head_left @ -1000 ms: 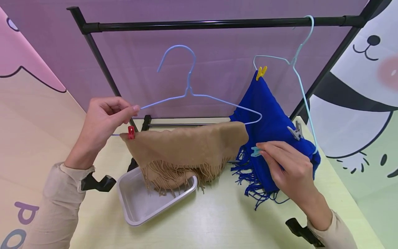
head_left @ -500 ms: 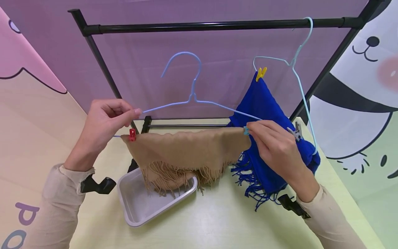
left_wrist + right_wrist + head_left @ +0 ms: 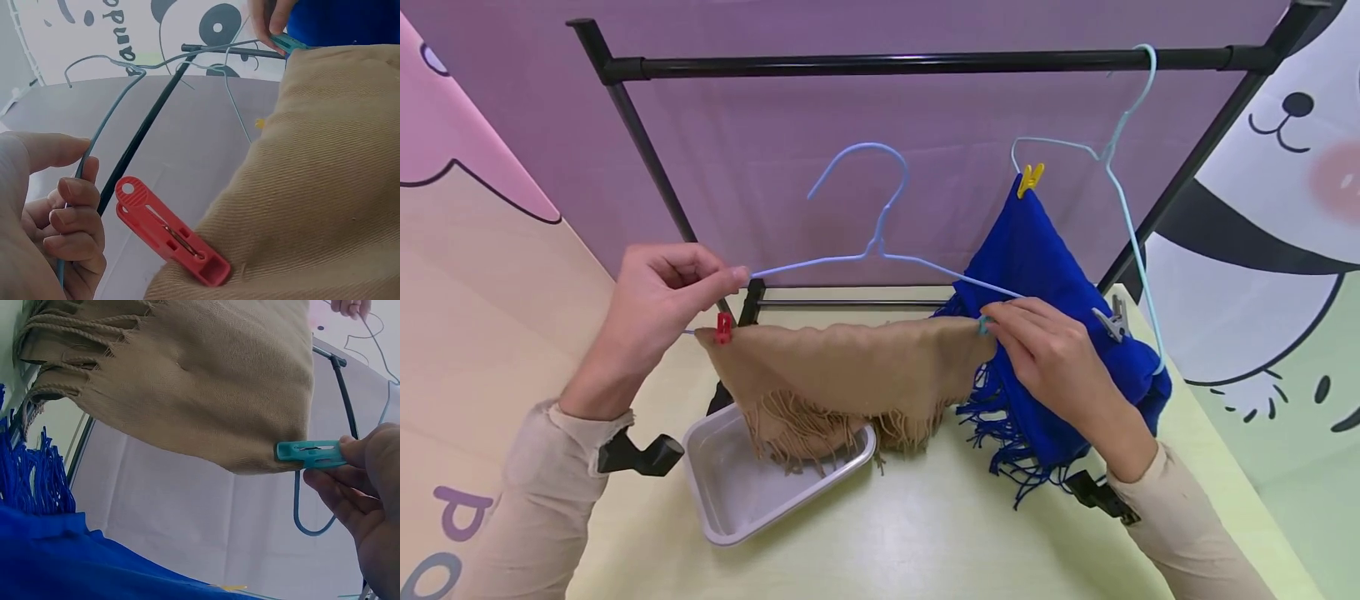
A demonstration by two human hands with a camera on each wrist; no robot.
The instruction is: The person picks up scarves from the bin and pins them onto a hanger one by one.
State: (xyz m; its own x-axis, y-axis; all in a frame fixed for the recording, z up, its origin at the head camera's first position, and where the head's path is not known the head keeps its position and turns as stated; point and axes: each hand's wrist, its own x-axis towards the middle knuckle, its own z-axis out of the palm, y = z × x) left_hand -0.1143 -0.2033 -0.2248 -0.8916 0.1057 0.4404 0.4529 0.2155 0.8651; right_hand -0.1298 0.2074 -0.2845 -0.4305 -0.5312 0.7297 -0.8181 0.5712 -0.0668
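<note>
A light-blue wire hanger point(image 3: 880, 246) is held in front of the rack by its left arm, which my left hand point(image 3: 666, 312) pinches between thumb and fingers. Over its lower bar hangs a tan fringed scarf point(image 3: 850, 367). A red clothespin point(image 3: 172, 231) clips the scarf's left end to the bar, just below my left hand. My right hand point(image 3: 1052, 358) pinches a teal clothespin point(image 3: 312, 454), whose tip sits over the scarf's right top corner at the bar. In the head view the right fingers hide most of that clothespin and the hanger's right end.
A black rack point(image 3: 925, 64) stands behind. From its rail hangs a pale-green hanger point(image 3: 1123, 183) with a blue fringed scarf point(image 3: 1037, 267), held by a yellow clothespin point(image 3: 1031, 180) and a grey clothespin point(image 3: 1114, 318). A grey tray point(image 3: 722, 517) lies on the table below the tan scarf.
My right hand has brought the teal clothespin up and left from in front of the blue scarf onto the tan scarf's right corner. The held hanger has shifted slightly right and down.
</note>
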